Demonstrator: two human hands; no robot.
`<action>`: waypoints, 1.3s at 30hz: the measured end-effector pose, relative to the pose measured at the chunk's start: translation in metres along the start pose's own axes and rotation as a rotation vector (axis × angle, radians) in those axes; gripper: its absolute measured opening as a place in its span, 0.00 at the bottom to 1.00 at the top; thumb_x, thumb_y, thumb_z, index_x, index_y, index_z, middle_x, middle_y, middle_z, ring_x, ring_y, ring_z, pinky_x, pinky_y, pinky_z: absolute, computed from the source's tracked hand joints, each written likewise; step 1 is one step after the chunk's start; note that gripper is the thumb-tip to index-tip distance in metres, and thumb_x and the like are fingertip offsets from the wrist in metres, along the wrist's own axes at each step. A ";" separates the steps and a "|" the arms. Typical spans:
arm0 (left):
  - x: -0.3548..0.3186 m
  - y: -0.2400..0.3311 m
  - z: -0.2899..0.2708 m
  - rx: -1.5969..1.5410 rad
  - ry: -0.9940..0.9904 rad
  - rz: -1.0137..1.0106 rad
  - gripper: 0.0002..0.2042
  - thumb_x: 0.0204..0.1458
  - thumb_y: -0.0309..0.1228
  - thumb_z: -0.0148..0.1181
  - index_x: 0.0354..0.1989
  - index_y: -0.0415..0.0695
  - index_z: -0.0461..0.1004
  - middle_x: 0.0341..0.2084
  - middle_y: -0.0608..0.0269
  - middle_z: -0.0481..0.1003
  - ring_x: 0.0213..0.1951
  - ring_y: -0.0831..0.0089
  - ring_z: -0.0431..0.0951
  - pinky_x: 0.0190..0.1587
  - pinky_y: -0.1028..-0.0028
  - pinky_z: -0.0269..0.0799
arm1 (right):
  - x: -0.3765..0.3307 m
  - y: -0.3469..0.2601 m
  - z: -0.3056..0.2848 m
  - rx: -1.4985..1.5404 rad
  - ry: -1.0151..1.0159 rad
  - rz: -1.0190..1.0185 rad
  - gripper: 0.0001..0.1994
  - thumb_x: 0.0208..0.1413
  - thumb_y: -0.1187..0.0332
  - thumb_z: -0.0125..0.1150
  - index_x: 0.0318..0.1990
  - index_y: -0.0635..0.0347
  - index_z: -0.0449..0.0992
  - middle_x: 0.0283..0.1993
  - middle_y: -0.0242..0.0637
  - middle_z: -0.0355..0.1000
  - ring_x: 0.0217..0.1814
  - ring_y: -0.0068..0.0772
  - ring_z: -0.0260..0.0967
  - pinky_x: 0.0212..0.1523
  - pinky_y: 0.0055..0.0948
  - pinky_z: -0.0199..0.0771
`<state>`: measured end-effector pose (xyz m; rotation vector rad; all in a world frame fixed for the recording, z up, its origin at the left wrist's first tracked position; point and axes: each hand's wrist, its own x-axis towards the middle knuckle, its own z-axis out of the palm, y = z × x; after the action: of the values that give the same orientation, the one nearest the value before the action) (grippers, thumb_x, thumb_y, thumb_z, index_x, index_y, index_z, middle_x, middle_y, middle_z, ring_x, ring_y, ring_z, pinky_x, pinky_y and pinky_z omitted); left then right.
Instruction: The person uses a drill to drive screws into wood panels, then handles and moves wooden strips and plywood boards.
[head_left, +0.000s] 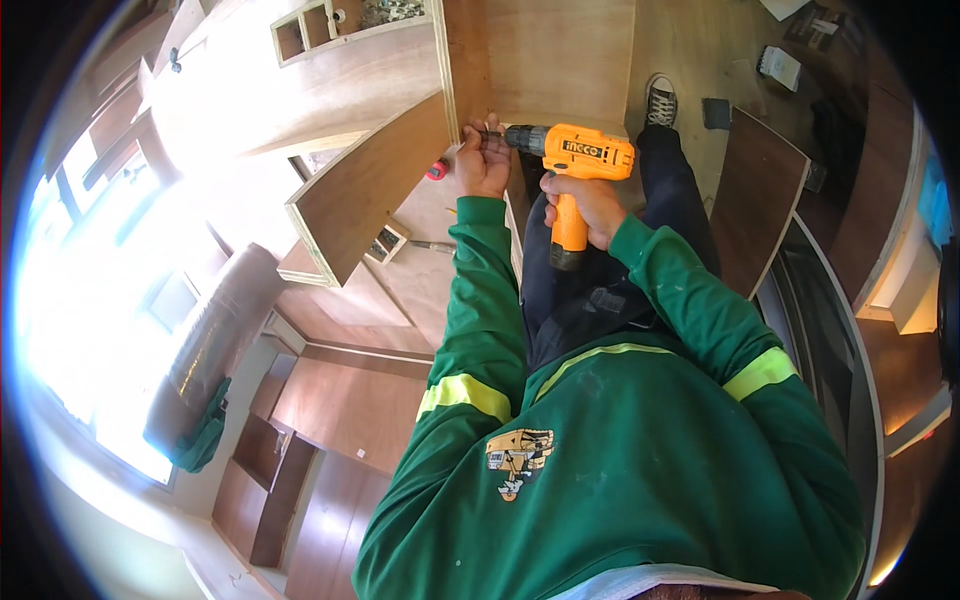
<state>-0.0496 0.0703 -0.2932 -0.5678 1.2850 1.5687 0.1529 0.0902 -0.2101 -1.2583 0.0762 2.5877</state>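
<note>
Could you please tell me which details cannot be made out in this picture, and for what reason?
All in the head view:
- The tip of the orange drill: too small to tell, lost among the fingers of the left hand.
- The drill's trigger: covered by the right hand.
- The contents of the divided wooden box: too small, and cut off by the top edge.
- The scene beyond the window: washed out by glare.

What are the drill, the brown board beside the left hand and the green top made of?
Drill: probably hard plastic, smooth orange, moulded-looking body.
Board: likely plywood, smooth brown face; paler edge seems layered.
Top: fabric, matte with soft folds; can't tell the fibre.
</note>
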 end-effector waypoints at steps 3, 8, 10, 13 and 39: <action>0.001 0.000 -0.001 0.009 0.004 0.007 0.04 0.65 0.31 0.52 0.38 0.48 0.72 0.37 0.66 0.76 0.52 0.64 0.77 0.55 0.60 0.74 | -0.001 0.001 0.002 0.007 0.023 0.011 0.08 0.55 0.70 0.63 0.39 0.61 0.72 0.27 0.32 0.68 0.25 0.30 0.71 0.31 0.34 0.76; -0.001 -0.001 0.001 0.015 0.012 0.021 0.04 0.65 0.27 0.50 0.37 0.48 0.71 0.37 0.66 0.75 0.53 0.63 0.77 0.55 0.61 0.74 | 0.003 0.003 -0.002 0.000 0.020 -0.006 0.08 0.55 0.69 0.63 0.39 0.61 0.72 0.27 0.32 0.68 0.25 0.31 0.71 0.31 0.35 0.76; 0.000 0.001 -0.003 -0.007 -0.017 0.017 0.04 0.65 0.27 0.50 0.37 0.47 0.71 0.37 0.65 0.75 0.53 0.62 0.77 0.55 0.61 0.74 | 0.003 0.002 -0.001 -0.006 -0.001 -0.011 0.08 0.55 0.69 0.63 0.38 0.60 0.72 0.27 0.33 0.69 0.25 0.31 0.71 0.31 0.35 0.76; -0.002 0.001 -0.002 -0.011 -0.014 0.021 0.03 0.64 0.26 0.51 0.38 0.47 0.71 0.37 0.65 0.75 0.53 0.62 0.77 0.56 0.61 0.73 | 0.000 -0.002 0.003 -0.019 0.028 -0.018 0.08 0.55 0.70 0.63 0.38 0.60 0.72 0.27 0.32 0.69 0.25 0.31 0.72 0.31 0.35 0.76; 0.002 0.006 -0.001 -0.011 0.028 -0.015 0.03 0.65 0.27 0.50 0.41 0.43 0.70 0.38 0.60 0.75 0.52 0.58 0.77 0.53 0.56 0.78 | 0.008 0.003 0.002 -0.050 0.020 -0.019 0.07 0.54 0.70 0.63 0.37 0.60 0.72 0.26 0.32 0.69 0.24 0.29 0.72 0.29 0.33 0.75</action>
<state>-0.0555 0.0705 -0.2926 -0.6065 1.2911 1.5615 0.1463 0.0894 -0.2154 -1.2957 0.0037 2.5762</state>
